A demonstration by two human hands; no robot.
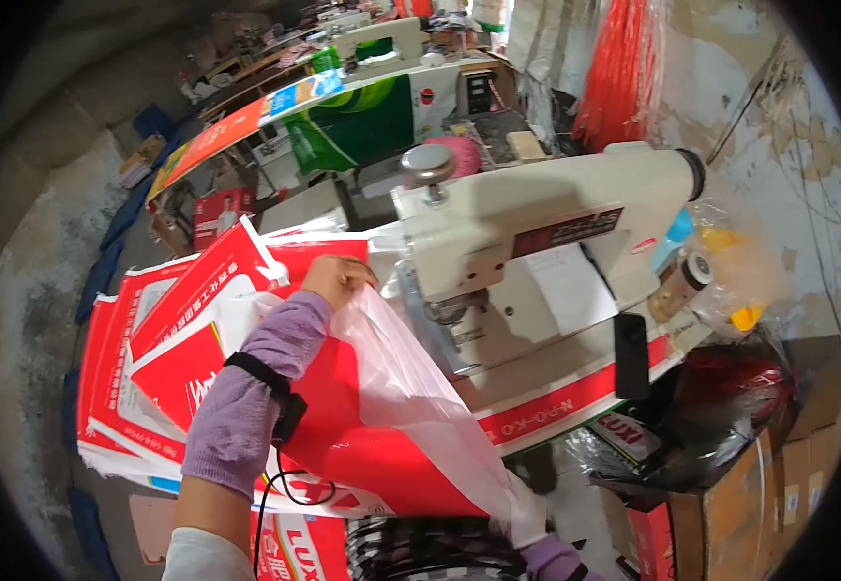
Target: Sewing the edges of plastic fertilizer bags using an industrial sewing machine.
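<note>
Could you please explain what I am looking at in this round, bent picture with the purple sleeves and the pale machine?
This is one picture from a wide fisheye camera worn on a person's head, looking down at their own hands, so straight edges bend near the rim. The left hand, in a purple sleeve with a black strap at the wrist, grips the top edge of a red and white printed sack that has a clear plastic liner inside. The right hand shows only partly at the lower edge, at the liner's bottom corner; whether it grips it I cannot tell. The cream machine just beyond is an industrial sewing machine. A stack of similar red and white sacks lies to the left, and cardboard boxes stand at the right.
</note>
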